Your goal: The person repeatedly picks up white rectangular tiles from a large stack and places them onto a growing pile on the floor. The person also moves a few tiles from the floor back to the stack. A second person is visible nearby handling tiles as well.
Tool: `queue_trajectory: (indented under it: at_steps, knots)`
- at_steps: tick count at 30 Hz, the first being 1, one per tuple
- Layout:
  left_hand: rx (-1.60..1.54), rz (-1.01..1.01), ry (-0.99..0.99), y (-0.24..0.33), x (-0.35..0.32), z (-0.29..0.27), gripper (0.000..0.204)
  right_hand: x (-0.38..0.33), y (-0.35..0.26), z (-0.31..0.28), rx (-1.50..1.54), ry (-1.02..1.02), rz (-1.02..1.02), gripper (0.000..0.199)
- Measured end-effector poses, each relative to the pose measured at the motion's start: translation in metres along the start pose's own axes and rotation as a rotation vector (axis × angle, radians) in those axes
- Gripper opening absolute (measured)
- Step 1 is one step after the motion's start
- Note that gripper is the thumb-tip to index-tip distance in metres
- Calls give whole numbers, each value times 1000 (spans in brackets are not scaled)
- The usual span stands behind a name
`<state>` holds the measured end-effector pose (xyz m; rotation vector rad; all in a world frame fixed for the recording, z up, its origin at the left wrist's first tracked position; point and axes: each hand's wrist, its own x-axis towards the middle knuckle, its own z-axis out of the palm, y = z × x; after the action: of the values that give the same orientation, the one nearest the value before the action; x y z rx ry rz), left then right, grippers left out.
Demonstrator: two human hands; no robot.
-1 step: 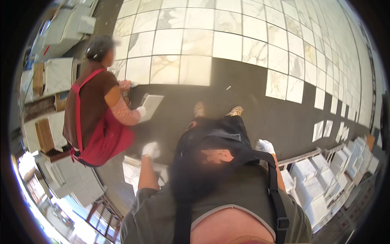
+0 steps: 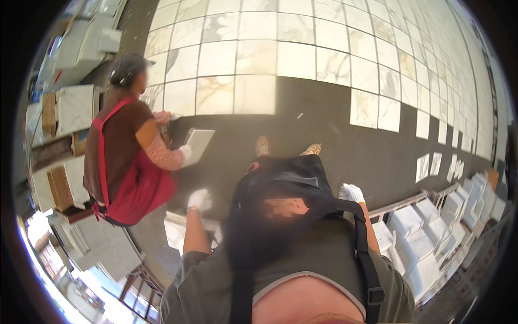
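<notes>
My left hand (image 2: 200,199) hangs beside my left hip in a white glove, its fingers curled with nothing visible in them. Below it, partly behind my forearm, lie white marble tiles (image 2: 174,232). On the other side, my right hand (image 2: 352,193), also in a white glove, is closed next to the strap of my dark apron (image 2: 294,175). A small grey edge shows at its fingers, too small to name. To my left a co-worker (image 2: 121,162) crouches, one gloved hand on a tilted pale tile (image 2: 200,144) above the dark floor.
Rows of marble-patterned tiles (image 2: 256,56) cover the floor ahead, with a stepped edge toward the bare dark floor (image 2: 302,113). Stacked tiles stand on the right (image 2: 413,235) and on the left (image 2: 78,110). A thin white strip (image 2: 300,115) lies on the dark floor.
The surroundings and the co-worker have shifted slightly left in view, the left part also slightly down. My hands stay in nearly the same place.
</notes>
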<state>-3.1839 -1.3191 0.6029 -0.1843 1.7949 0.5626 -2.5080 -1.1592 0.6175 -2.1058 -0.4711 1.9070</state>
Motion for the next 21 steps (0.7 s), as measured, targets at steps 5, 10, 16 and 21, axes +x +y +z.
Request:
queue_trajectory:
  at_steps: [5,10,16,21]
  knots:
    - [123,101,-16,68,-6,51,33,-26,38,-21,54,155,95,24]
    - [376,238,-95,124,-27,124,37,-18,140,-82,-1228,160,-495,26]
    - [638,246,-219,131,-70,237,26,-37,230,-200,-733,95,-207,27]
    - [927,467,-425,99,-90,315,21,-64,252,-279,3,216,152,27]
